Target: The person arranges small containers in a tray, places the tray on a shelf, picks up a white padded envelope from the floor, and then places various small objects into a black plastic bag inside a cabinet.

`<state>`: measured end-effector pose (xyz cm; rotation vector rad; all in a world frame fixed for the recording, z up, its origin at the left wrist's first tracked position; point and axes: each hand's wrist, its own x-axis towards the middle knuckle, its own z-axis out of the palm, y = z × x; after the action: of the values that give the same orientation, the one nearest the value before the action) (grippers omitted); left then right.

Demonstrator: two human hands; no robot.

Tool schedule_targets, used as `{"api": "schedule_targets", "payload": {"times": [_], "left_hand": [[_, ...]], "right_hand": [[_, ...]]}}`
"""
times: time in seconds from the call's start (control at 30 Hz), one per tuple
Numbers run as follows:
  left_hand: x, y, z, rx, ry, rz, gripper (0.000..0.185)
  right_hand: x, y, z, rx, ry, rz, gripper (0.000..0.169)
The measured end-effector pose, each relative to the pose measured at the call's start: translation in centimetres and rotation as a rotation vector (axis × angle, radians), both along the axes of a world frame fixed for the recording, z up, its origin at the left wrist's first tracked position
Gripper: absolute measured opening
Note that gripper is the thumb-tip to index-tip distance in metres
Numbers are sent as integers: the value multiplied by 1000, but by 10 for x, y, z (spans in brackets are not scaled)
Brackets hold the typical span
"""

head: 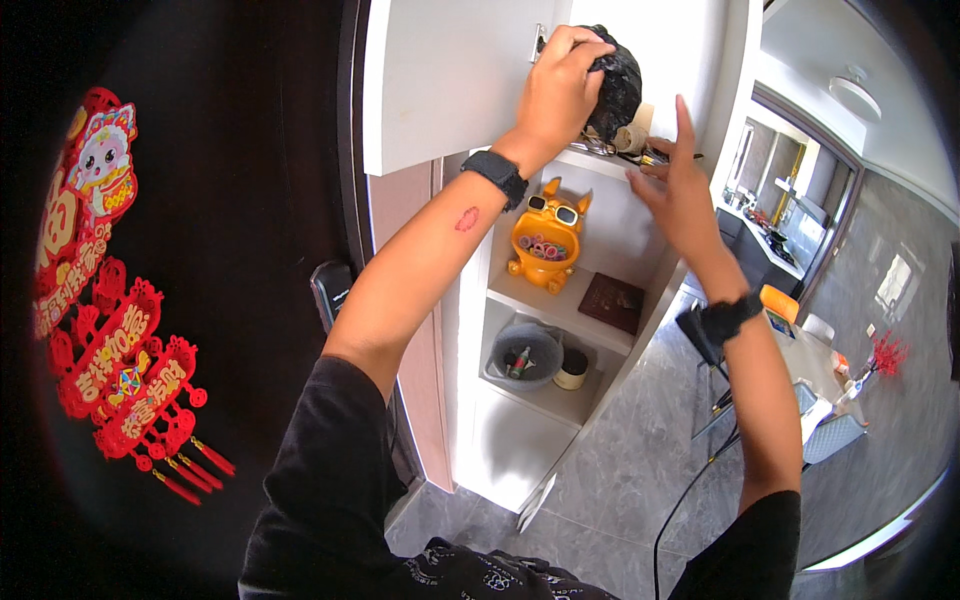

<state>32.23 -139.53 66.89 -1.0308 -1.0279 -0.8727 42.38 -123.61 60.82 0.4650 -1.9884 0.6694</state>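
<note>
At the top of the view, my left hand (562, 86) grips a crumpled black plastic bag (619, 90) above the upper shelf of a white cabinet. My right hand (675, 176) is at the shelf's right side, fingers spread, close to a roll of beige twine or tape (631, 139) and small items (655, 157) that I cannot make out. Whether its fingertips touch them is unclear. Below, an orange dog-shaped figure (546, 240) with white-framed glasses holds colourful bands in its open mouth. A dark brown booklet (611, 303) lies to its right.
The opened white cabinet door (457, 82) is at upper left, beside a dark door with red decorations (142, 352). A grey basket (527, 357) and a cream pot (572, 370) occupy a lower shelf. A black cable (661, 517) hangs below my right forearm; a dining table (806, 360) stands right.
</note>
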Motion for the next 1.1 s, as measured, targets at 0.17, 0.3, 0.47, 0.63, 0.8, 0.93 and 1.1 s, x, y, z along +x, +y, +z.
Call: {"api": "schedule_targets", "payload": {"times": [0.17,0.3,0.47,0.63,0.8,0.93,1.1], "left_hand": [[15,3,-2,-65,74,-79,32],[6,-4,-9,-68,14,-64,35],[-10,-17,-35,-238,-232,132,44],[-20,-14,-49,-353,-365,154,50],[-18,1,-60,-265,-425,119,62],[-2,3,-59,-82,-197,454,51],[1,7,-61,-435,138,592,26]], "right_hand": [[-71,16,52,-40,-274,187,46],[-106,20,81,-250,-367,258,25],[-108,32,106,-305,-463,255,27],[-118,30,111,-274,-427,246,36],[-126,32,113,-211,-405,258,43],[-115,22,112,-202,-370,306,39],[-112,24,113,-197,-398,292,35]]}}
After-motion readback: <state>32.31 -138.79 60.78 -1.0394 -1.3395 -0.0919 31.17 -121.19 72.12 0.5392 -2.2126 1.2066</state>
